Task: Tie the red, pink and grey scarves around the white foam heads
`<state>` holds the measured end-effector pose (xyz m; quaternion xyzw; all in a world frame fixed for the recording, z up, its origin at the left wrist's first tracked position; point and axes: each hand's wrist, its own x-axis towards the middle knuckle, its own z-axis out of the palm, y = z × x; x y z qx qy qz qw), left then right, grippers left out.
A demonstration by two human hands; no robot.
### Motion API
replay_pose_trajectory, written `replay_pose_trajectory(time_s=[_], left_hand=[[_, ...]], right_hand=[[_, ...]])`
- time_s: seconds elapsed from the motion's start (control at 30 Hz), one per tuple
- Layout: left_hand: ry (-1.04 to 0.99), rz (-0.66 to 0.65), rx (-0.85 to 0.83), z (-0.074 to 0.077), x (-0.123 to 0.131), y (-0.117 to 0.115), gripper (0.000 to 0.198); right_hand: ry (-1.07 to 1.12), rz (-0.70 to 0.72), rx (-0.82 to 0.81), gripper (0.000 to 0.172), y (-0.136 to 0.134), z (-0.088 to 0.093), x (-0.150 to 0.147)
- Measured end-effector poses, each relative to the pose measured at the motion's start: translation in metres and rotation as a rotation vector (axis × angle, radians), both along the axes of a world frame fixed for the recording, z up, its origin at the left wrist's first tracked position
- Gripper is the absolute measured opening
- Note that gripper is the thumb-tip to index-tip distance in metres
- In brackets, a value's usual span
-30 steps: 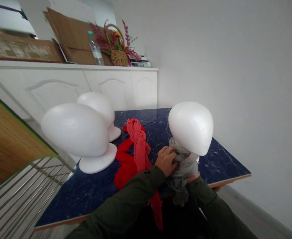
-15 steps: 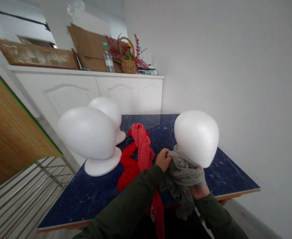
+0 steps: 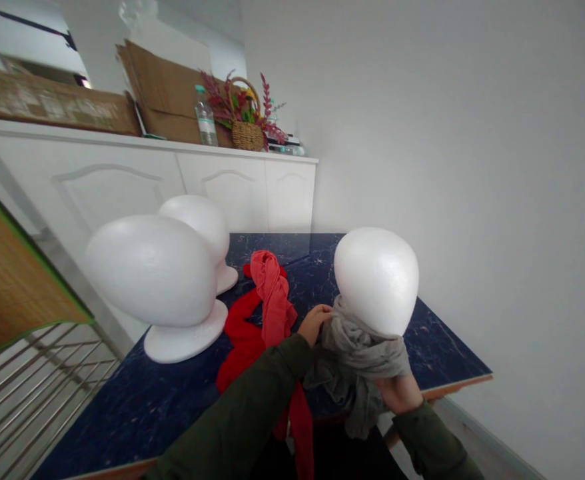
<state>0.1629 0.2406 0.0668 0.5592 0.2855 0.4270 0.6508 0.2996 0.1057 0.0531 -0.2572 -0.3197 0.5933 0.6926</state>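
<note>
A grey scarf (image 3: 365, 353) is wrapped around the neck of a white foam mannequin head (image 3: 376, 280) on the right side of the table, its loose ends hanging over the front edge. My left hand (image 3: 315, 324) pinches the scarf's left side, close under the head. On the other side, my right hand (image 3: 400, 392) grips the scarf from below; folds of cloth cover most of its fingers. To the left of my left hand lie a coral-pink scarf (image 3: 274, 293) and a bright red scarf (image 3: 242, 333), one strip of red dangling off the table.
Two more white foam heads, a near one (image 3: 155, 273) and a far one (image 3: 200, 223), stand on the left of the dark blue table (image 3: 107, 413). A metal rack (image 3: 47, 380) is at far left. Behind, a white cabinet (image 3: 122, 173) carries cardboard, a bottle (image 3: 205, 119) and a flower basket (image 3: 247, 135).
My view has turned slightly, so everything sits further left. My left hand has moved a little down the scarf's left side; the cloth sits more gathered around the neck. My right hand stays beneath the scarf.
</note>
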Motion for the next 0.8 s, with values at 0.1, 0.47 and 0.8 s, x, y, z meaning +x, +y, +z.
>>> replay_pose_trajectory(time_s=[0.1,0.47,0.8], left_hand=[[0.027,-0.1,0.053,0.007,-0.004,-0.009,0.027],[0.421,0.065,0.493,0.011,-0.008,-0.012,0.013],[0.198,0.192,0.285,0.011,-0.008,-0.004,0.008]], right_hand=[[-0.014,-0.024,0.007,0.041,0.0,0.01,-0.01],[0.003,-0.051,0.001,0.038,-0.001,0.009,-0.01],[-0.21,-0.186,-0.136,0.027,-0.004,-0.008,0.02]])
